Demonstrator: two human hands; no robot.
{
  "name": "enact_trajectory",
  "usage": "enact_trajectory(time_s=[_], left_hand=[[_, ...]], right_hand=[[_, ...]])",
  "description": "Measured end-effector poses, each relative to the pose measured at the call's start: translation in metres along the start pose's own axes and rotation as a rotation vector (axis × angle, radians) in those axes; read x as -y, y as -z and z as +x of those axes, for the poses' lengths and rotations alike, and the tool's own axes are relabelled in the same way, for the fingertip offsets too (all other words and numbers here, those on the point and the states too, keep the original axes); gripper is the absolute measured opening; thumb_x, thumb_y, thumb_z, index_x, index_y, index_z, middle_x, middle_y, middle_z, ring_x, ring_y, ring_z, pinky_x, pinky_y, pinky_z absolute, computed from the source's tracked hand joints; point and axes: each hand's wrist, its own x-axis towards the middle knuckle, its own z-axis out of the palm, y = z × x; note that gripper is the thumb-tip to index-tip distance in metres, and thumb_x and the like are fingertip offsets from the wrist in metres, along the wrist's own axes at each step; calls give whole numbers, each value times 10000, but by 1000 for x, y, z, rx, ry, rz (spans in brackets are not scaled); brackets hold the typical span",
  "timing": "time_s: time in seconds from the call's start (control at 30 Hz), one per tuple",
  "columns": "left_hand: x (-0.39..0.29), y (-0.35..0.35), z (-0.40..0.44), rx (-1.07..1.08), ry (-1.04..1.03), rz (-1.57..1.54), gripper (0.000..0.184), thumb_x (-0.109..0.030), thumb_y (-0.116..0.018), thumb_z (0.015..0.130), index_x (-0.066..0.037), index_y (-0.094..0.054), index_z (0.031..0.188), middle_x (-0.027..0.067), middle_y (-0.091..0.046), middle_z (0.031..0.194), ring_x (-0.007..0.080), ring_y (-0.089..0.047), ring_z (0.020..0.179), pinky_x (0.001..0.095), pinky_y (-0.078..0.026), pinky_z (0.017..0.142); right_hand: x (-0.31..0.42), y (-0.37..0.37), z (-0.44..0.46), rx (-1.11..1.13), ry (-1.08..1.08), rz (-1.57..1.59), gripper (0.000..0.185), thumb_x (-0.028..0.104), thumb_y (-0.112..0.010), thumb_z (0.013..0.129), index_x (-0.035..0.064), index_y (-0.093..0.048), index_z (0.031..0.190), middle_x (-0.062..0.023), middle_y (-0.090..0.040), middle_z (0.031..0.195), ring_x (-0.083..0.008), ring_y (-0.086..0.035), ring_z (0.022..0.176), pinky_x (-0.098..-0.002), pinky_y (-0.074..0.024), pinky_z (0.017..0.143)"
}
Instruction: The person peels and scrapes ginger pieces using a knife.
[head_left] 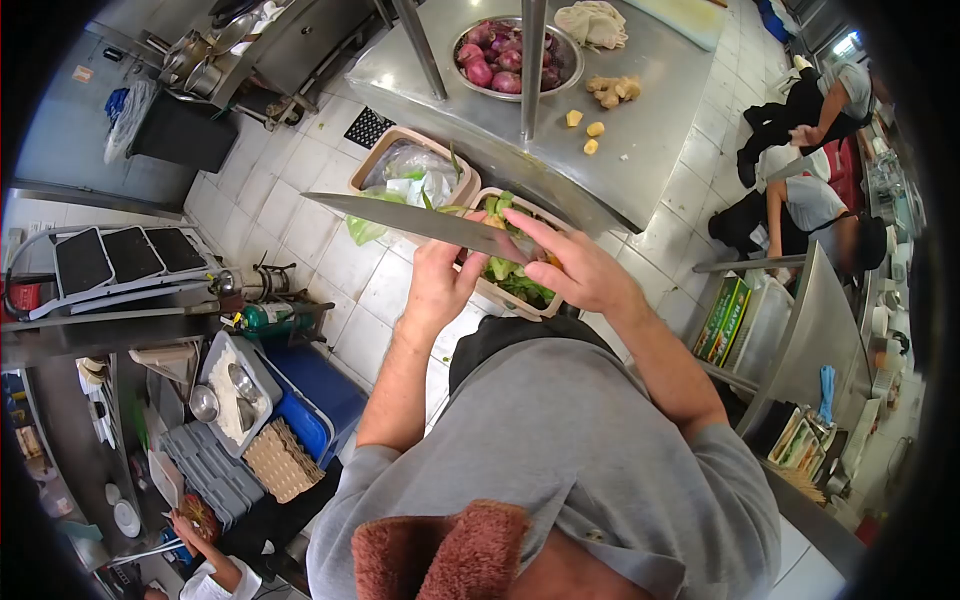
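A large knife (405, 216) is held across the top of a scrap bin, its tip toward the left. My left hand (437, 287) is closed at the lower edge of the blade, thumb against the steel, other fingers partly hidden behind it. At the wide end of the blade, my right hand (590, 275) has its thumb and forefinger on either side of the metal. The handle cannot be made out. Below both hands, the scrap bin (548, 313) holds green leaves and vegetable trimmings (518, 284).
A second bin (385, 150) contains plastic bags. On the steel table (640, 130) are a colander (573, 75) of red onions (480, 72), ginger root (612, 91), several peeled pieces (595, 129) and a cloth (592, 24). Co-workers (812, 205) are at the right; another person's hand (190, 530) is lower left.
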Motion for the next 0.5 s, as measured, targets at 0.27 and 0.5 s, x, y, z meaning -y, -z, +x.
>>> enact_trajectory(time_s=[0.27,0.5], left_hand=[[-15,-3,0,91,70,113,298,-58,-702,846,-32,-609,1128,147,-663,879,255,-642,680,337,-515,595],[-19,-24,-12,88,16,18,320,-103,-736,829,-15,-625,1115,138,-645,780,237,-643,670,335,-514,640]], right_hand=[[2,-5,6,-22,-137,35,490,316,-533,962,63,-451,1374,-189,-632,742,-339,-597,620,-413,-437,603],[-13,-8,15,-113,-104,114,478,345,-501,982,46,-451,1352,-242,-652,909,-387,-647,844,-425,-470,748]])
